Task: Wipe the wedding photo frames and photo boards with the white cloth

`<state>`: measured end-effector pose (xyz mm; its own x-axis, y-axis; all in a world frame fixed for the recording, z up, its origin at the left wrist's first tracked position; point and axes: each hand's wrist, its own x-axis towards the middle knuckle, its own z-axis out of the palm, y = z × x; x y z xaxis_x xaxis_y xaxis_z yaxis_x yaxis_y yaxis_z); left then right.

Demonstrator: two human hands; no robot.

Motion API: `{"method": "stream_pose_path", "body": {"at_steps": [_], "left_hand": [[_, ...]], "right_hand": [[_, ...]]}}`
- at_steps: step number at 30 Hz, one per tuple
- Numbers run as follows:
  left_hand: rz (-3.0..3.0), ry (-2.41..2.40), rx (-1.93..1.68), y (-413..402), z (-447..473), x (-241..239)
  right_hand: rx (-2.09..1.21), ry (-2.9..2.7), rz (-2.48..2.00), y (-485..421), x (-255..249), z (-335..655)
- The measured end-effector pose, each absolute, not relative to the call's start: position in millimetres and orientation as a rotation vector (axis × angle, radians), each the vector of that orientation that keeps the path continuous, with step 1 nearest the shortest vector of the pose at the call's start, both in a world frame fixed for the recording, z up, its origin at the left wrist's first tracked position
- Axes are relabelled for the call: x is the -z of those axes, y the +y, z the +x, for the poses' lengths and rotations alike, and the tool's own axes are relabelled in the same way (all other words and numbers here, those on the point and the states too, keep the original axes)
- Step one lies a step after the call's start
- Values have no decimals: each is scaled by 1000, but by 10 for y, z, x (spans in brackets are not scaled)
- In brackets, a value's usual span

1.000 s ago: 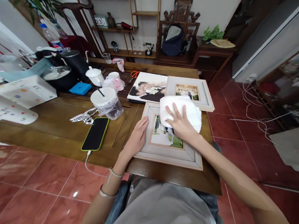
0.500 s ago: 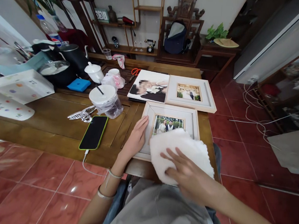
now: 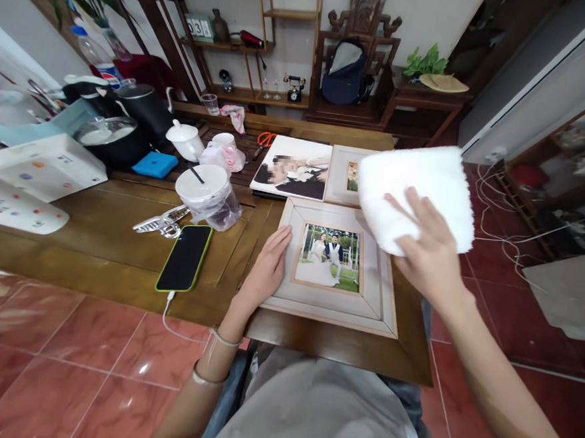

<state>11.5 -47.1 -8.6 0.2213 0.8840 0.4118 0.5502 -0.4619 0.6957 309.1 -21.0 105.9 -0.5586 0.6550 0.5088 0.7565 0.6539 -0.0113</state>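
A light wooden picture frame (image 3: 331, 306) with a photo of a couple lies flat at the table's near right edge. My left hand (image 3: 268, 264) grips its left border, fingers stretched along the edge and thumb hidden. In my right hand (image 3: 431, 245) is a white cloth (image 3: 415, 181), pinched from below and fanned out past the frame's upper right corner. The cloth covers most of a second picture frame (image 3: 341, 157) behind. Left of that one lies a white photo panel (image 3: 290, 147) with a dark picture.
A phone (image 3: 184, 258) on a charging cable, a bunch of keys (image 3: 160, 223) and a lidded cup (image 3: 202, 186) in plastic stand to the left. Farther back are orange-handled scissors (image 3: 265, 140), a white teapot (image 3: 185, 139) and a black pot (image 3: 112, 143).
My right hand has moved up and to the right with the cloth, uncovering the near frame's lower right part and covering part of the far frame. My left hand has stayed put.
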Motion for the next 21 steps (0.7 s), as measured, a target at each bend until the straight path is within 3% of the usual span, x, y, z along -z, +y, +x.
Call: {"method": "stream_pose_path", "body": {"at_steps": [7, 18, 21], "left_hand": [[2096, 1324, -1116, -462, 110, 82], [2099, 1328, -1113, -466, 105, 94], [2095, 1334, -1114, -462, 102, 103]], "right_hand": [[203, -2733, -1154, -131, -465, 2897], [-194, -2938, -957, -1252, -858, 2796], [-443, -2809, -954, -1298, -959, 2864]]}}
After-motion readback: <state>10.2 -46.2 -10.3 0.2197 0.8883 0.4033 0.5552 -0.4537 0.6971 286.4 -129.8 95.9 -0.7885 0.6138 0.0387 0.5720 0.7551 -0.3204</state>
